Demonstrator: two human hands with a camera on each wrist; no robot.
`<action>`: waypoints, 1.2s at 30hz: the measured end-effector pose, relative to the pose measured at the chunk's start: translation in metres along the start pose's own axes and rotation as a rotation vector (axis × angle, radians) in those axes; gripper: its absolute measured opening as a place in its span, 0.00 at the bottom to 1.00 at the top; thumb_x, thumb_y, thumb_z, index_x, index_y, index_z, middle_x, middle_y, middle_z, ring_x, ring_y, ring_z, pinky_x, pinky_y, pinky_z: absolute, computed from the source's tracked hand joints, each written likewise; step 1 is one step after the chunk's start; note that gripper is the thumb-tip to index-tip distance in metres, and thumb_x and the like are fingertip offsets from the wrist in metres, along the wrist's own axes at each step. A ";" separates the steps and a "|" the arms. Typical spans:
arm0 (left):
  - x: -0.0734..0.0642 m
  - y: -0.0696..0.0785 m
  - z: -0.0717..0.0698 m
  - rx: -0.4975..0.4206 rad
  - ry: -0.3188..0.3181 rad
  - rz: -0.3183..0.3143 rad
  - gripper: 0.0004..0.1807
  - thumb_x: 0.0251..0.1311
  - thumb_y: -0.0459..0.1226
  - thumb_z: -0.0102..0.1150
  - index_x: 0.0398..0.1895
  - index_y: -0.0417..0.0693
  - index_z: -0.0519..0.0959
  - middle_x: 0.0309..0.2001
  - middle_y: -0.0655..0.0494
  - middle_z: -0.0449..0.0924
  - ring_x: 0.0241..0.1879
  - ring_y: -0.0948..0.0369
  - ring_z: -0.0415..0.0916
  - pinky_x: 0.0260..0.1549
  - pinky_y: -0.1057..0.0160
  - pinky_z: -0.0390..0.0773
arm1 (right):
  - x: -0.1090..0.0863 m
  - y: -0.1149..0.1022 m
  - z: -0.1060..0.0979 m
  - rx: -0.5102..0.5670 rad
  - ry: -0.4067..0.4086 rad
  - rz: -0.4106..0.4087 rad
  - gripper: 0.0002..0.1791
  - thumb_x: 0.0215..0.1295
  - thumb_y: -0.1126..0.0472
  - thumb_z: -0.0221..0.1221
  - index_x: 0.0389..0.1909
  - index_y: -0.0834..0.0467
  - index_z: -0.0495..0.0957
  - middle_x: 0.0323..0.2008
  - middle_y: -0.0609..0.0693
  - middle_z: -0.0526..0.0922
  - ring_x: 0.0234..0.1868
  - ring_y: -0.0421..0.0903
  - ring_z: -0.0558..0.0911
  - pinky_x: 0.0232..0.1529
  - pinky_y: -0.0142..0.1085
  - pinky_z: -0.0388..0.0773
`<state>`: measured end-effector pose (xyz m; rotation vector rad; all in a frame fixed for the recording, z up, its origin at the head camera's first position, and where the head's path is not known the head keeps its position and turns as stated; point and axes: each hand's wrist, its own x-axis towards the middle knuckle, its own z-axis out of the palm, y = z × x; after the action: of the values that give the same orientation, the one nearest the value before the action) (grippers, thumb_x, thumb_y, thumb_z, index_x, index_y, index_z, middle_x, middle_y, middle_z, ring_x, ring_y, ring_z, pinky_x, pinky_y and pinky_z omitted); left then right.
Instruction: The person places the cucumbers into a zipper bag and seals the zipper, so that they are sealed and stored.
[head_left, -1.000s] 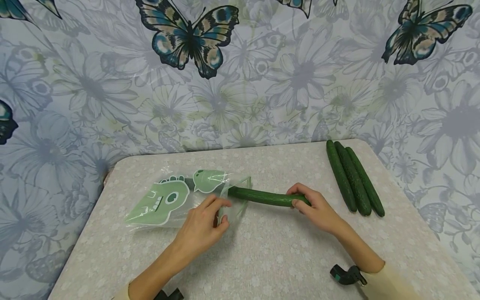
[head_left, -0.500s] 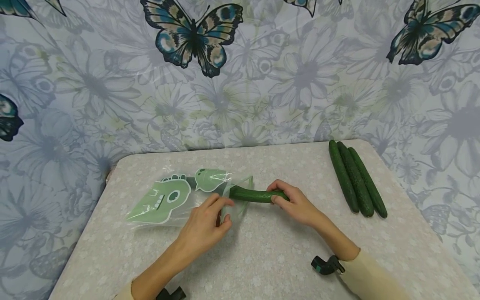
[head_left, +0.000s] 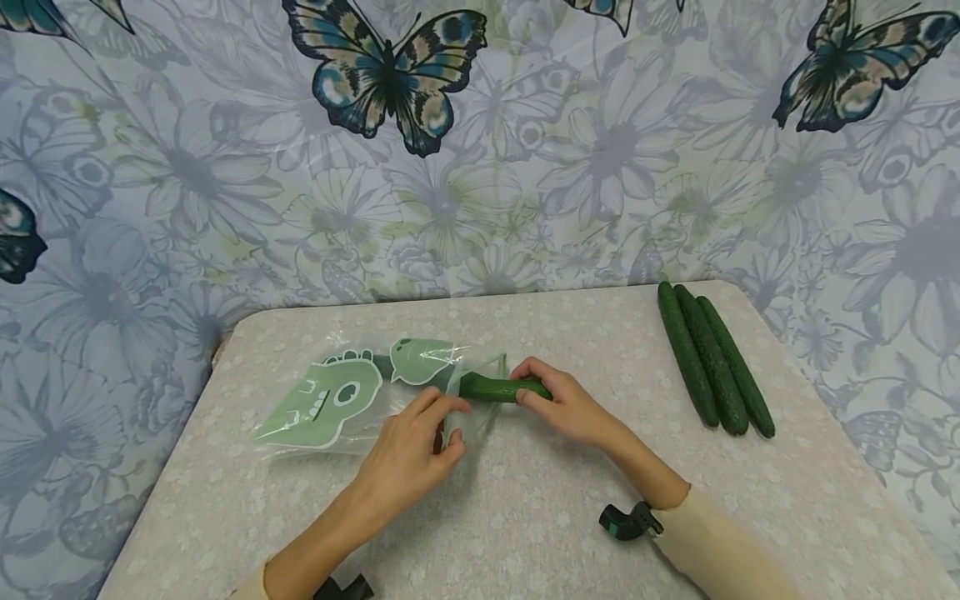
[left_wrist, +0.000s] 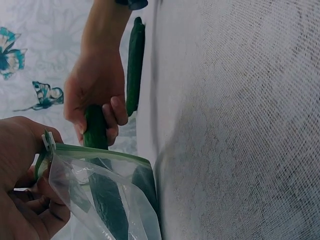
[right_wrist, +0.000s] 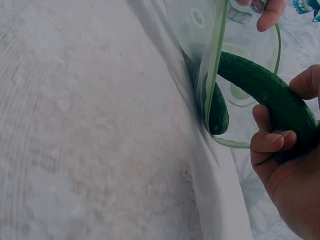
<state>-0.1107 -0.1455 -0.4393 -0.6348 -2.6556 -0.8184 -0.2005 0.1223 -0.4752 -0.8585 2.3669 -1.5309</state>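
Note:
A clear zip bag (head_left: 318,408) with green monster prints lies on its side, its green-edged mouth facing right. My left hand (head_left: 408,442) pinches the near edge of that mouth, beside the zip slider (left_wrist: 48,141) in the left wrist view. With fingers and thumb, my right hand (head_left: 573,408) grips the outer end of a cucumber (head_left: 491,388). The cucumber's far part is inside the bag, dimly seen through the plastic. Another cucumber (right_wrist: 218,115) lies low within the bag, its end at the mouth in the right wrist view.
Three cucumbers (head_left: 712,358) lie side by side at the right of the table (head_left: 525,517), which has a pale floral cloth. Behind it hangs a butterfly-patterned backdrop (head_left: 480,167). A black wrist mount (head_left: 630,521) sits by the right sleeve.
My right hand has moved left, sliding the cucumber deeper into the bag; less of it shows outside. My left hand has stayed at the bag's mouth. The view has shifted slightly.

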 end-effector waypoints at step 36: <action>0.002 0.005 0.001 -0.048 0.008 -0.008 0.17 0.59 0.32 0.69 0.52 0.54 0.85 0.38 0.60 0.78 0.26 0.75 0.66 0.23 0.73 0.69 | 0.030 -0.010 0.049 -0.289 0.029 -0.192 0.19 0.78 0.56 0.64 0.65 0.54 0.81 0.59 0.50 0.86 0.60 0.47 0.83 0.60 0.44 0.81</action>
<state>-0.1097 -0.1406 -0.4366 -0.6318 -2.6407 -0.8879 -0.1987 0.0652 -0.4836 -1.1623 2.6358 -1.2858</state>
